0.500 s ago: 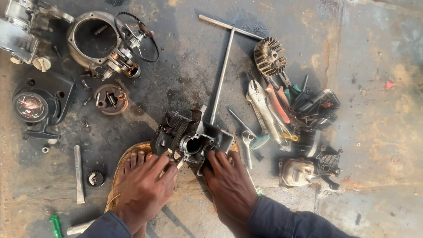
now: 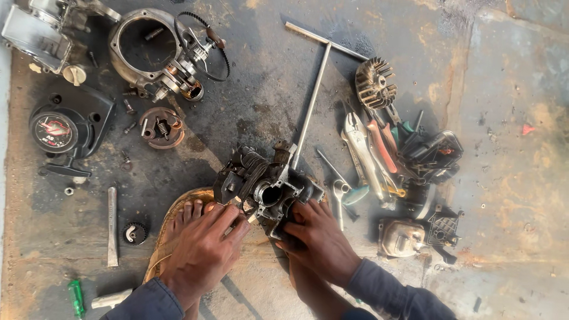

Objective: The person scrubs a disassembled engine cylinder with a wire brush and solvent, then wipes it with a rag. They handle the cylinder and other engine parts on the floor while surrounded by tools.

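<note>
Both hands press on the small engine block [image 2: 267, 186], which sits mid-floor. The left hand [image 2: 201, 252] grips its 7 o'clock side, the right hand [image 2: 320, 237] its 5 o'clock side. It could slip onto the bare toes [image 2: 188, 210] (greasy metal slides easily).

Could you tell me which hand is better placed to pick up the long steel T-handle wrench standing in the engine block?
Probably the right hand: it grips the dark metal engine block nearest the long steel T-handle wrench; the left hand sits farther away.
</note>
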Demonstrator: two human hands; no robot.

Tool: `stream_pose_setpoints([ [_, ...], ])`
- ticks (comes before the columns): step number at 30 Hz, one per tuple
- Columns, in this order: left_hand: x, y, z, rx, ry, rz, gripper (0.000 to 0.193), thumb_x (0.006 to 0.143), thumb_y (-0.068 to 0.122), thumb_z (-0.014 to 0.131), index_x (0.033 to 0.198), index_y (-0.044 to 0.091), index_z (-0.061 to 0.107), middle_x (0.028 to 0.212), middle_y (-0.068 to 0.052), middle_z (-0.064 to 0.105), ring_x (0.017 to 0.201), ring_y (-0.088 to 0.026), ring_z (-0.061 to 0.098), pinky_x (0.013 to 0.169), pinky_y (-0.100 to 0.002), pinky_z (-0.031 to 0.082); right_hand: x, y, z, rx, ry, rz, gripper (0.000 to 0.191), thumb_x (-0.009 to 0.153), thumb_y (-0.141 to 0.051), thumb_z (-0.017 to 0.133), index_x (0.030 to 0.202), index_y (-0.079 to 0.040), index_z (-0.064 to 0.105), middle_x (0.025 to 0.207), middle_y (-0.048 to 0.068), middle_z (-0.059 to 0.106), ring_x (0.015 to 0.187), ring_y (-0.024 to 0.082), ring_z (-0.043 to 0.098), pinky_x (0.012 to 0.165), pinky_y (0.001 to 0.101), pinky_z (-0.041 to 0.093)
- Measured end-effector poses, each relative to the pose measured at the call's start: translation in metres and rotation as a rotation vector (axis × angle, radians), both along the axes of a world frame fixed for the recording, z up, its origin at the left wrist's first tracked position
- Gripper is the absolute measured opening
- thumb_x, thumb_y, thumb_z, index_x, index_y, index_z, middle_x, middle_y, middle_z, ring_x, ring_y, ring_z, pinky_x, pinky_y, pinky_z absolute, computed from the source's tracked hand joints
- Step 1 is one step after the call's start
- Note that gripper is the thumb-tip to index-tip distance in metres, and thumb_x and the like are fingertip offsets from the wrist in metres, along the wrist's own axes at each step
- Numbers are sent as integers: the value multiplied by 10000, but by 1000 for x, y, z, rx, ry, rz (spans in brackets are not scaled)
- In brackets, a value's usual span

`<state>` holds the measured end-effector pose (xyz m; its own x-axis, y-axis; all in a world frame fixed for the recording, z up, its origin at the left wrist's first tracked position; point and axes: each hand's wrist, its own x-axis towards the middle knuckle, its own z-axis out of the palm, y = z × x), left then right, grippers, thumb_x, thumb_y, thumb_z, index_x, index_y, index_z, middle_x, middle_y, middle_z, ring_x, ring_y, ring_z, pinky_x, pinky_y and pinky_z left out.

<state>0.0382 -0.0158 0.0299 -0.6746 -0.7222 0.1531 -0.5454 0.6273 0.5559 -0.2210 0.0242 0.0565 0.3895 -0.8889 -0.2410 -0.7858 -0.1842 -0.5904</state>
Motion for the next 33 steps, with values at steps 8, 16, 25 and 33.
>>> stream_pose_setpoints([
  [8, 6, -12, -3, 33, 6, -25, 313, 762, 76, 797, 1054, -29, 753, 1078, -141, 659, 980, -288, 691, 844, -410, 608, -69, 2, 35, 371, -449, -334, 250, 847, -195, 799, 1046, -50, 839, 1089, 72, 631, 759, 157, 598, 595, 325, 519],
  [16, 12, -15, 2, 64, 32, -28, 386, 739, 46, 804, 1106, -48, 736, 1112, -147, 641, 1002, -280, 675, 865, -387, 598, -67, -12, 73, -103, -151, -310, 305, 835, -58, 708, 1124, 36, 726, 1150, 121, 655, 850, 167, 738, 684, 278, 635],
  [25, 13, -17, 8, 126, -2, -22, 375, 745, 55, 799, 1105, -29, 737, 1112, -123, 627, 1007, -277, 671, 816, -402, 589, -18, -19, 20, -792, 314, -33, 184, 945, -111, 809, 1119, -98, 752, 1136, 114, 767, 737, 129, 714, 507, 307, 530],
  [33, 13, -18, 3, -9, 25, -77, 350, 738, 46, 768, 1074, -39, 726, 1135, -179, 636, 1083, -333, 665, 868, -413, 599, -14, -21, -13, -117, 314, 64, 433, 983, -207, 472, 1348, 9, 561, 1204, 196, 720, 417, 140, 484, 335, 297, 419],
])
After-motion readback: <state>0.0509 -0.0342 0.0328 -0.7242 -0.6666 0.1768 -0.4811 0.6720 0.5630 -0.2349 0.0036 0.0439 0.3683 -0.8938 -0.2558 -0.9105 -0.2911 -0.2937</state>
